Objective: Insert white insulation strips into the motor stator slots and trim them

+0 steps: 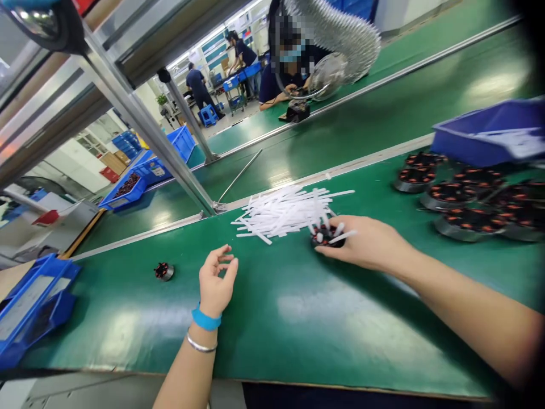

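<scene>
My right hand (366, 241) grips a small round motor stator (326, 236), black with copper-coloured windings, at the near right edge of a pile of white tubes (285, 210). Several white tubes stick up and out of the stator. My left hand (218, 278), with a blue band and a silver bangle at the wrist, hovers over the green table (264, 324). Its fingers are loosely curled and apart, and nothing shows in them. To its left a single small stator (164, 271) sits by itself on the table.
Stacked wound stators (470, 218) stand at the right, before a blue bin (489, 133) with white pieces. Blue bins (34, 309) sit at the left edge. A metal post (149, 136) rises behind the table. Across the bench, a person (293, 68) works beside a flexible silver duct (349, 40).
</scene>
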The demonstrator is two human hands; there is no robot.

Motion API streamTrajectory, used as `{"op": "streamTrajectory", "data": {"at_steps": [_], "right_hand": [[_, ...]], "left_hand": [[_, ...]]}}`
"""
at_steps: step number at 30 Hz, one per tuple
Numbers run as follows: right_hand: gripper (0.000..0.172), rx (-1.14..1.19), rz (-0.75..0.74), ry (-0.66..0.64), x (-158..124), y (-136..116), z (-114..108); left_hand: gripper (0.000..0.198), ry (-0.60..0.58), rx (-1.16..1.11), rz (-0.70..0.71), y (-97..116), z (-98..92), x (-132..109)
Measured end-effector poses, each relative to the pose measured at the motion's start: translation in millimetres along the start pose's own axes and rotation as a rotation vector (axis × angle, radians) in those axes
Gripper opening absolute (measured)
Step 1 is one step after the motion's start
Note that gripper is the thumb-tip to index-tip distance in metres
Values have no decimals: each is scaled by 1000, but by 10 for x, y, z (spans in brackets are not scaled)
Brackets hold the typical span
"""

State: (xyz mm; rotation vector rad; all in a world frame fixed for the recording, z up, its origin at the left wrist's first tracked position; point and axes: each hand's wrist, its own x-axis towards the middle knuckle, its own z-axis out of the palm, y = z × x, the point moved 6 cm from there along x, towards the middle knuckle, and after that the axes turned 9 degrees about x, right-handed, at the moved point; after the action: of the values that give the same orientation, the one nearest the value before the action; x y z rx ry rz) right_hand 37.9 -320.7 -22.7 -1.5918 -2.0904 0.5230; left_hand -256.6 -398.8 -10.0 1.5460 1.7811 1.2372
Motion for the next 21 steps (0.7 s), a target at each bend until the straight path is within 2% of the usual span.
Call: {"op": "streamTrajectory", "data": {"at_steps": [3,5,6,8,9,10,11,12,13,14,16,18,21], "right_hand": [[34,25,34,36,109,204,-64],[47,57,13,74,105,240,-165],[56,73,-4,140,68,218,-249],[70,114,-58,362,-76,85,-437],[68,151,-119,479,-166,-34,-501],[60,180,-211,527,-232,-190,-498],[50,198,-331,500,-261,-380,-426],[40,198,-451,393,-247,-584,-279],[33,144,-556,210,-197,-788,-54],[27,98,-601,84,-121,-941,159],[17,26,-576,-14,113,-1130,507],[14,-19,-504,-46,367,-1207,755],[21,-37,-418,-82,591,-1199,926]], "left_hand": [[35,164,145,44,6,-274,85],[39,226,328,66,11,-475,109],[45,260,454,58,2,-602,115],[63,335,734,-32,-61,-916,132],[76,357,862,-105,-117,-1088,148],[88,345,957,-184,-189,-1250,176],[98,293,1009,-253,-276,-1388,218],[105,209,1024,-303,-367,-1492,271],[105,110,1006,-331,-453,-1563,327],[99,21,973,-344,-522,-1608,380],[75,-99,893,-345,-602,-1640,457],[52,-160,816,-321,-610,-1595,465],[40,-243,634,-281,-564,-1366,317]]}}
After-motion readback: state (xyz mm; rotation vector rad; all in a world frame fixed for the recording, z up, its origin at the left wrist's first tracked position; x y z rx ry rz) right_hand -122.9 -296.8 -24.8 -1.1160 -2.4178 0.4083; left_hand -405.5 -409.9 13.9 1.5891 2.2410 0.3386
